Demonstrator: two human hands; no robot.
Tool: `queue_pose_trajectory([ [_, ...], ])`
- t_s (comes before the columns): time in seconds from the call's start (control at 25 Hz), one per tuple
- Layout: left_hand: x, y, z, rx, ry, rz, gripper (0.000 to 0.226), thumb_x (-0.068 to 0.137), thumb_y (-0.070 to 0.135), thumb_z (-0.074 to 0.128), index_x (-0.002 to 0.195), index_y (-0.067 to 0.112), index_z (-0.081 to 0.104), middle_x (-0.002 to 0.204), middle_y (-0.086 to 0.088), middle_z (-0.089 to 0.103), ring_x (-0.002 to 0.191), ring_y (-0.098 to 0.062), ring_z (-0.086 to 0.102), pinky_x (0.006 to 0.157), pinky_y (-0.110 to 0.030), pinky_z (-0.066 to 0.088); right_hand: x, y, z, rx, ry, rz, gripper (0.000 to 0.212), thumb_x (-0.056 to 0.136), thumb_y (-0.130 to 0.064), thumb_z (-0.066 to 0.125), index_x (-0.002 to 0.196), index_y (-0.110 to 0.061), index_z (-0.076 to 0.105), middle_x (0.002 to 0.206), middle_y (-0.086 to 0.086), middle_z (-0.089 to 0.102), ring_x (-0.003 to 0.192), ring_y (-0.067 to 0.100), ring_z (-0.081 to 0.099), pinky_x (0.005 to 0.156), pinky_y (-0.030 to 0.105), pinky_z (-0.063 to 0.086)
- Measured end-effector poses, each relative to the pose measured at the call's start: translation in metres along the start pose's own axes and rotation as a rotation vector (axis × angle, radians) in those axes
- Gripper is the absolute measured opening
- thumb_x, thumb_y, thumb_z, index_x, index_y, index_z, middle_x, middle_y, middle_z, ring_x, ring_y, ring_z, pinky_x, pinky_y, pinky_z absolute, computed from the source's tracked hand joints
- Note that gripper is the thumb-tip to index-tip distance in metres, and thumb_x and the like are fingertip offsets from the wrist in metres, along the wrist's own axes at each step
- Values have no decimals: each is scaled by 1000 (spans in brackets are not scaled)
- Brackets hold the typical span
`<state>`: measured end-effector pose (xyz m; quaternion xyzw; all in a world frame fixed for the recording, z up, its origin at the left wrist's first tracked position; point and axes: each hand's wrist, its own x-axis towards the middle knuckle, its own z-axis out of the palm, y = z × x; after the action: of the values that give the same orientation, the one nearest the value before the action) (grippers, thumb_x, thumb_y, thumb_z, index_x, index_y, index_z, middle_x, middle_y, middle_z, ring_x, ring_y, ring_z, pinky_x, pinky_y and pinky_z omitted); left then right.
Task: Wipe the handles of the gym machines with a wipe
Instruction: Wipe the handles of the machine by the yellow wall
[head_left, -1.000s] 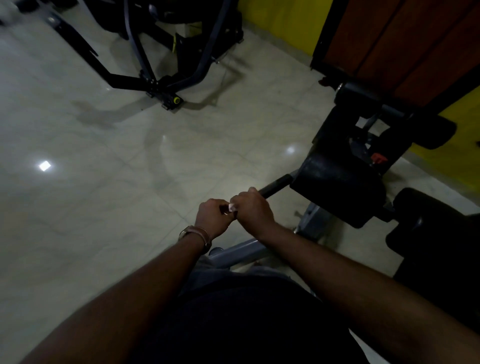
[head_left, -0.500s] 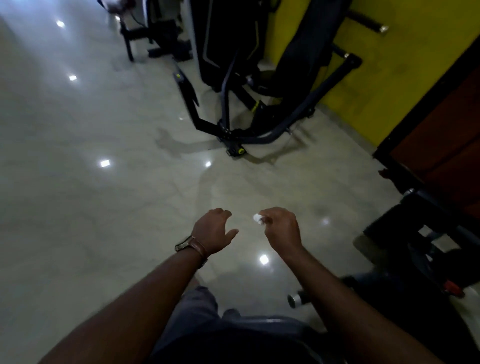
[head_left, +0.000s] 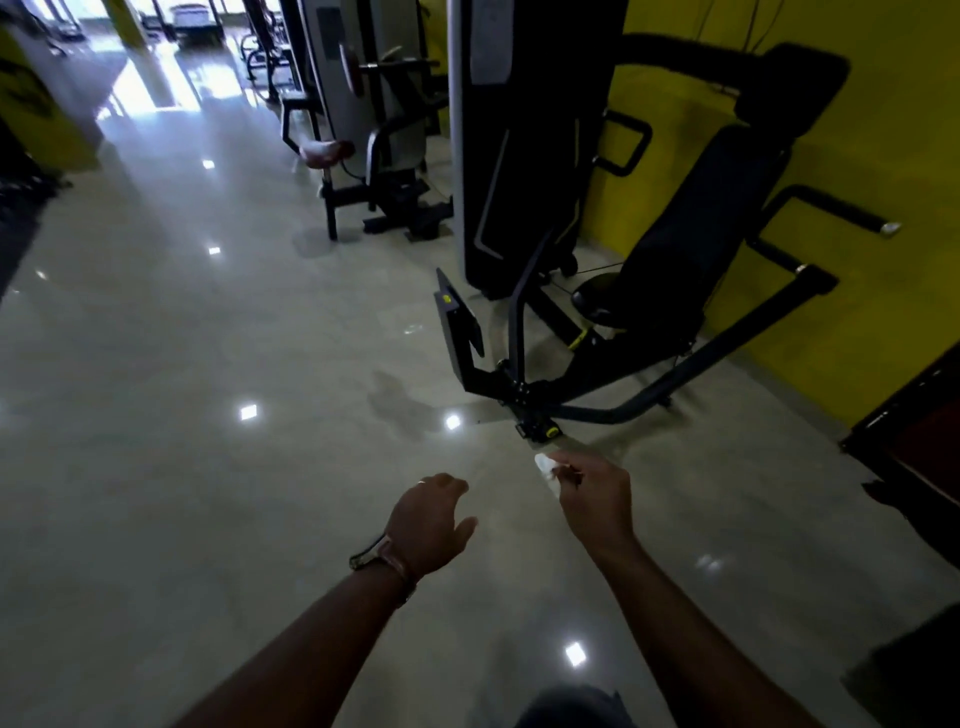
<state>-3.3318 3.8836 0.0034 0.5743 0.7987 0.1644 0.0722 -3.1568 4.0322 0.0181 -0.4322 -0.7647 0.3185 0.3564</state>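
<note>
Above the glossy floor (head_left: 218, 519), I hold both hands out, touching no machine. My right hand (head_left: 597, 499) pinches the small white wipe (head_left: 546, 467) at its fingertips, curled around it. My left hand (head_left: 431, 519) hangs loose and holds nothing (a watch (head_left: 382, 558) sits on that wrist). Ahead, by the yellow wall (head_left: 831, 130), stands a black seated machine (head_left: 675, 270), its handle (head_left: 836, 213) well apart from the wipe.

Open floor (head_left: 208, 467) before gym machine (head_left: 649, 291)
</note>
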Motion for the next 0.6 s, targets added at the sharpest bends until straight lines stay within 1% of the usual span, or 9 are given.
queue_pose_trajectory([
  [0.12,43,-22,-8,15,-10,32,44,77,41,69,111,13,66,107,-4,67,96,-26,64,79,-37,53,40,-1,10,25,53,63,10,79,-16,77,88,-20,79,83,-11,74,78,-3,66,74,8,46],
  [0.24,100,-26,-9,-1,-11,109,44,74,41,69,107,13,68,102,-3,68,90,-25,67,74,-35,55,82,11,8,14,103,135,5,81,-20,75,85,-19,78,80,-10,74,76,1,66,74,22,52],
  [0.36,172,-15,-2,11,-14,183,42,71,40,73,103,13,69,100,-2,70,87,-24,68,72,-32,55,133,39,1,-1,159,199,7,83,-21,73,88,-21,77,83,-11,73,80,1,67,76,26,54],
  [0.44,231,0,5,0,-19,232,42,73,38,74,106,12,69,103,-4,69,92,-25,68,76,-33,55,176,63,-9,-29,219,205,9,83,-18,73,90,-21,77,85,-11,73,81,1,67,78,23,53],
  [0.56,322,35,18,-65,-59,272,42,79,36,72,113,13,66,111,-6,67,102,-26,63,83,-34,53,240,91,-38,-55,315,193,13,80,-8,73,88,-16,78,85,-8,74,79,-1,65,76,7,46],
  [0.6,351,49,22,-92,-84,290,42,80,38,69,115,13,65,112,-5,66,104,-25,62,84,-34,52,259,102,-49,-73,341,198,16,78,-4,71,88,-14,78,85,-5,74,78,-2,63,75,4,43],
])
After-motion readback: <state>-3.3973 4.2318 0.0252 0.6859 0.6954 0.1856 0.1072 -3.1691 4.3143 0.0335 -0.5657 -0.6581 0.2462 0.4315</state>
